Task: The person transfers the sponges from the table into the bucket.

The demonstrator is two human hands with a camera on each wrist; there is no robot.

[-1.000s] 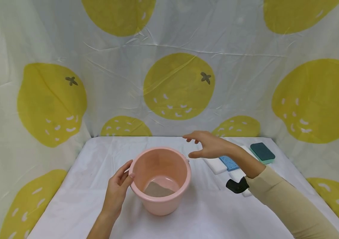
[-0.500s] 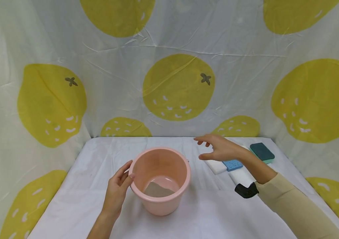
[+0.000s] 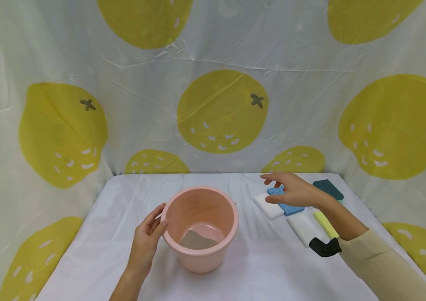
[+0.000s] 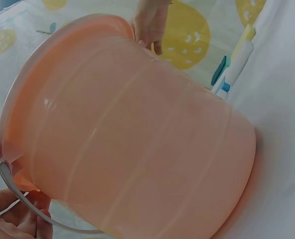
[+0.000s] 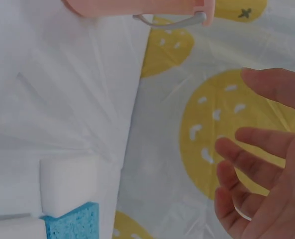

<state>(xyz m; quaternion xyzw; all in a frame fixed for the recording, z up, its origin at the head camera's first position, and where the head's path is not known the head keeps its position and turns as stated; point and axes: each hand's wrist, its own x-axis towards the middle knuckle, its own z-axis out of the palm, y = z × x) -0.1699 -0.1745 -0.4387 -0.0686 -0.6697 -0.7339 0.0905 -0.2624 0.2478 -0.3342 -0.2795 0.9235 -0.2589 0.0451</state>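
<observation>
A pink plastic bucket (image 3: 202, 262) stands upright on the white cloth, its mouth tipped into sight in the head view. My left hand (image 3: 146, 240) grips its left rim, thumb over the edge and fingers outside. In the left wrist view the grey handle (image 4: 48, 216) hangs down beside those fingers. A flat grey-brown piece (image 3: 197, 240) lies at the bottom of the bucket. My right hand (image 3: 292, 190) hovers with spread, relaxed fingers and holds nothing. Under it are a white sponge (image 3: 267, 207) and blue sponges (image 3: 292, 210), partly covered by the hand in the head view.
Another white sponge (image 3: 303, 228) and a yellow sponge (image 3: 325, 223) lie near my right forearm. Farther back is a dark green scouring sponge (image 3: 328, 189). A curtain (image 3: 141, 113) printed with lemons encloses the back and sides of the cloth-covered table (image 3: 122, 209).
My right hand has moved right, away from the bucket and over the sponges, uncovering the yellow one. The left hand and the bucket have stayed in place.
</observation>
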